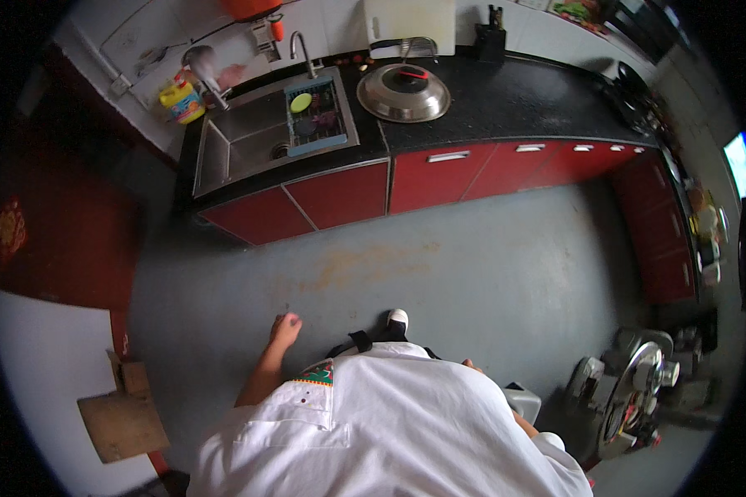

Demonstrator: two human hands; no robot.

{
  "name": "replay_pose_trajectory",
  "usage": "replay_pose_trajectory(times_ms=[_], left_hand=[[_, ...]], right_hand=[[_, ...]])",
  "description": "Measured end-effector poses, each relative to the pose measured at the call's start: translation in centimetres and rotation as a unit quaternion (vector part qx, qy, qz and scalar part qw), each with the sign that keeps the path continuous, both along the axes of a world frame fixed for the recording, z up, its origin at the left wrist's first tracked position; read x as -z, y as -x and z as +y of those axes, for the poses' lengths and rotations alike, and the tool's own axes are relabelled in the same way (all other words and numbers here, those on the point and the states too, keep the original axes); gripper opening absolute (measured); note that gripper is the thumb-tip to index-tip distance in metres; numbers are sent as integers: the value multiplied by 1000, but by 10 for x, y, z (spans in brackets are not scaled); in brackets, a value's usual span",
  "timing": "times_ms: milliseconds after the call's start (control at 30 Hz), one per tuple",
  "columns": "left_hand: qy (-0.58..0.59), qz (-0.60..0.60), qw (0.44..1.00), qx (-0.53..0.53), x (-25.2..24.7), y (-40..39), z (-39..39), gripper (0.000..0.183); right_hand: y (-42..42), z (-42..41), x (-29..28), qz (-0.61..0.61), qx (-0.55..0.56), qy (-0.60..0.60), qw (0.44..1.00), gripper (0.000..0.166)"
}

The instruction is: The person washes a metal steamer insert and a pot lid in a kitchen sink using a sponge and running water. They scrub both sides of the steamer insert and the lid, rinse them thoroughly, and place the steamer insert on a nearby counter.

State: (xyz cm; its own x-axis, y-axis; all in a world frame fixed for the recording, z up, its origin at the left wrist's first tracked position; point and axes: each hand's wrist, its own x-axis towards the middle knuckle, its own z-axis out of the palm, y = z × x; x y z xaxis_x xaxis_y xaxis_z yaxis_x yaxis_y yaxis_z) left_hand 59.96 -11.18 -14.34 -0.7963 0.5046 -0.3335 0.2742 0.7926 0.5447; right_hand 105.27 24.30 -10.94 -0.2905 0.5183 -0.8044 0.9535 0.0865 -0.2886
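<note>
My left hand (pixel 285 329) hangs over the grey floor at my left side, its fingers curled and nothing visible in it. Of my right hand (pixel 472 366) only a small part shows past the edge of my white shirt; the shirt hides the rest. Before me runs a black counter (pixel 503 99) with red cabinets (pixel 438 183). On it lies a domed steel wok lid (pixel 404 93) with a red and black knob. To its left is a steel sink (pixel 248 146) with a blue drain basket (pixel 317 148) across it, holding a green dish (pixel 301 102).
A yellow bottle (pixel 182 102) stands by the sink. A knife block (pixel 490 42) and a cutting board (pixel 410 25) are against the wall. A cluttered round table (pixel 634 397) stands at the right, a cardboard box (pixel 124 425) at the lower left. The floor (pixel 410 248) bears brownish stains.
</note>
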Motion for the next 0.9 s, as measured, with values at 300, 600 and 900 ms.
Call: replay_pose_trajectory(times_ms=[300, 600, 900], left_hand=[[-35, 25, 997, 58, -55, 5, 110, 28], [96, -8, 992, -81, -18, 32, 16, 24], [82, -31, 995, -38, 60, 98, -17, 32]], right_hand=[[29, 100, -9, 10, -53, 41, 998, 39], [37, 149, -32, 5, 46, 108, 993, 41], [160, 128, -23, 46, 142, 165, 975, 45]])
